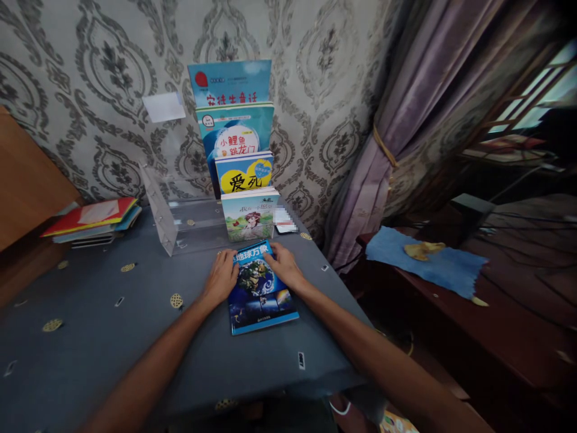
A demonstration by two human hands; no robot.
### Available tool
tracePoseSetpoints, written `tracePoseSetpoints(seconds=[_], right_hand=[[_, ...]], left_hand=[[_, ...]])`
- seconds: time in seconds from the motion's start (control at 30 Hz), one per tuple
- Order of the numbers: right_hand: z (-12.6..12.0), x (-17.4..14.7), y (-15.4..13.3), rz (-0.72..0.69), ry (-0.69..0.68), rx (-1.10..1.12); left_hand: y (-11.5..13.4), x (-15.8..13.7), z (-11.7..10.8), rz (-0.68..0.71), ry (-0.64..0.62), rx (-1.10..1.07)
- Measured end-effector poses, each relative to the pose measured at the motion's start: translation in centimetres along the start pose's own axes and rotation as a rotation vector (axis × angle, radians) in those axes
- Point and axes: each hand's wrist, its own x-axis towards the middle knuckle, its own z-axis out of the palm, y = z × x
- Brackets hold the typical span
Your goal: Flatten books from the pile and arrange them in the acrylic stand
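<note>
Near the right edge of the desk (189,352), the left hand (220,278) and right hand (287,269) hold a blue book (256,281) by its upper sides. Beyond, toward the back edge, four books (243,141) already stand at the clear rack (161,209); the held one does not yet.

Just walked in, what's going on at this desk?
A person has their bare left hand and right hand on the upper sides of a blue paperback with a globe on its cover. Just beyond it, colourful upright books stand in stepped rows at a clear plastic rack. A stack of thin items with red and yellow on top lies to the left.
</note>
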Motion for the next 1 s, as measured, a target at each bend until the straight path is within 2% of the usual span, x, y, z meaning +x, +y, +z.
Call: tracePoseSetpoints(seconds=[0.17, 0.37, 0.47, 0.6, 0.77, 1.0], right_hand=[[-1.1, -0.4, -1.1, -0.023, -0.055, -0.29], [-1.6, -1.1, -2.3, -0.044, -0.028, -0.504], [-1.5, -1.3, -2.7, -0.164, -0.03, -0.505], [-0.9, -1.5, -2.9, -0.321, -0.116, -0.452], [-0.3, -1.6, -2.3, -0.341, -0.182, -0.474], [0.1, -1.5, -1.7, -0.333, -0.149, -0.511]], left_hand=[[0.1, -0.1, 0.0, 0.029, -0.009, 0.058], [0.2, -0.2, 0.2, 0.046, -0.016, 0.131], [0.1, -0.2, 0.3, 0.045, -0.015, 0.142], [0.1, -0.2, 0.3, 0.051, -0.017, 0.154], [0.2, -0.2, 0.3, 0.064, -0.012, 0.214], [0.5, -0.3, 0.1, 0.077, -0.016, 0.281]])
